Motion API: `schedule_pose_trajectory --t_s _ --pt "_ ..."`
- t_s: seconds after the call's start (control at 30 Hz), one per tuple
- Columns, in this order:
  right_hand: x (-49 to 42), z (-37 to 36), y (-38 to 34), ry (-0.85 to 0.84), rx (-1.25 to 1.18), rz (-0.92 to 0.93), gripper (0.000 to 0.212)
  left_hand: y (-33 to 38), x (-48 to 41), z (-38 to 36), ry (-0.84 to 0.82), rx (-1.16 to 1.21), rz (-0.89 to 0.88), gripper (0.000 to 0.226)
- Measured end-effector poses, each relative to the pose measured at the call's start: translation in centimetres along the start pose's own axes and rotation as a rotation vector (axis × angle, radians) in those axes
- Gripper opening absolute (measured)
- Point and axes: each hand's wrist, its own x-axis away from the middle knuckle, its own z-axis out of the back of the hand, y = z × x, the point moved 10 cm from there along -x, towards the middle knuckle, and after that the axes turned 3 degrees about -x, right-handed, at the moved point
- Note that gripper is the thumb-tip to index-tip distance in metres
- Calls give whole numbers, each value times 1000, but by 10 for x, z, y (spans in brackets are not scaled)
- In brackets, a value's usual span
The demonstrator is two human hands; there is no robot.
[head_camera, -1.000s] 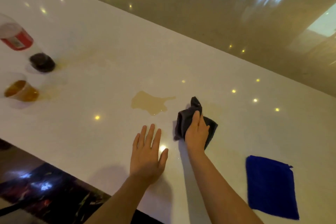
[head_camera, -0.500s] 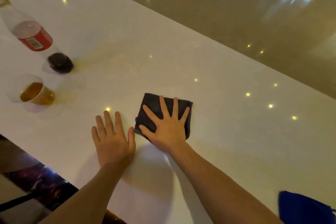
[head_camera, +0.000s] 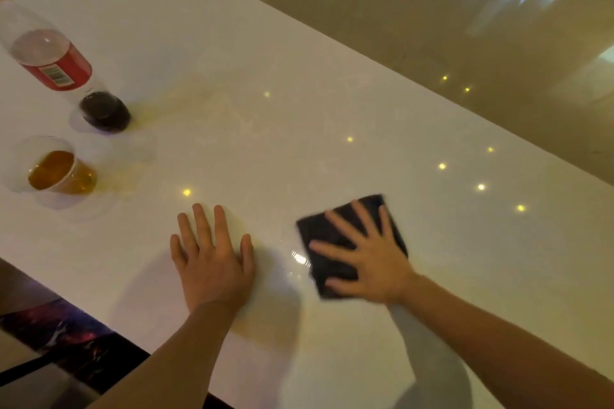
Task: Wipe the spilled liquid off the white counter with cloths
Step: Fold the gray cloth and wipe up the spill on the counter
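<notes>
A dark grey cloth lies flat on the white counter. My right hand presses down on it with fingers spread, covering most of it. My left hand rests flat on the bare counter a little to the left, fingers apart, holding nothing. A small wet glint shows on the counter between the hands. No brown puddle is visible. The blue cloth is out of view.
A clear cup of amber liquid stands at the left, with a faint yellowish stain beside it. Behind it stands a clear bottle with a red label. The counter's near edge runs diagonally at lower left; a glossy floor lies beyond the far edge.
The right hand spread the bunched cloth flat over the brown puddle, then slid it to the right. The puddle no longer shows. The left hand stayed flat on the counter.
</notes>
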Motion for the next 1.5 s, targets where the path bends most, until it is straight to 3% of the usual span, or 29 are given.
schedule_pose_trajectory --t_s 0.1,0.17,0.23,0.33,0.43,0.47,0.5,0.6,0.63,0.67,0.7,0.73,0.8,0.9,0.93,0.97,1.0,1.07,1.1,1.13,1.17,1.27,1.33,1.43,1.5 --pt "-32 19 100 47 -121 -678 71 0 -1 -1 -3 5 4 74" --pt "-56 18 97 65 -219 -882 73 -2 -1 -1 -1 4 18 74" --pt "-76 12 43 80 -181 -707 73 -2 0 -3 -9 2 11 74" --pt "-32 -11 -57 51 -90 -174 69 -2 -1 -5 -17 -2 2 74" --pt "37 -9 -48 41 -57 130 69 -1 0 -4 -7 3 13 73" --pt "45 -2 -22 58 -18 124 67 0 0 -4 -5 8 22 73" --pt "44 6 16 74 2 2 67 0 -1 -3 -2 6 27 73" --pt "33 23 120 141 -112 -783 69 1 0 -2 2 -6 30 73" --pt "27 21 123 139 -163 -975 72 1 0 -2 5 -9 29 72" --pt "16 16 107 122 -193 -1049 74 1 0 -2 14 -12 26 72" --pt "1 13 79 125 -186 -994 75 1 0 -1 31 -18 18 71" --pt "-11 6 40 134 -174 -823 74 1 0 -1 48 -22 9 71" --pt "-3 -14 -45 87 -114 -343 70 0 -1 -3 76 -24 -6 70" --pt "50 -13 -54 35 -63 148 68 -4 -2 -6 118 -31 -11 68" --pt "60 -7 -27 34 -15 164 66 -5 -2 -7 129 -17 -10 67" --pt "61 1 11 39 10 53 65 -6 -3 -6 143 -9 -12 67" --pt "59 10 56 56 4 -177 64 -5 -3 -6 156 -18 -17 66" --pt "66 18 122 130 -82 -802 66 -4 -3 -5 180 -37 -30 65" --pt "67 16 124 147 -138 -1037 67 -4 -2 -5 188 -39 -33 65" --pt "60 10 105 135 -186 -1146 69 -4 -1 -5 184 -40 -35 65" --pt "47 6 75 136 -210 -1115 71 -4 -2 -5 173 -33 -36 65" --pt "29 -8 -45 78 -177 -559 70 -1 -2 -9 84 -10 -32 68" --pt "60 -13 -83 34 -171 -343 70 0 1 -5 65 -9 -27 66" --pt "110 -9 -67 -34 -199 -358 70 7 9 11 61 61 24 60" --pt "137 -7 -37 -73 -291 -549 72 27 26 21 59 146 39 51"
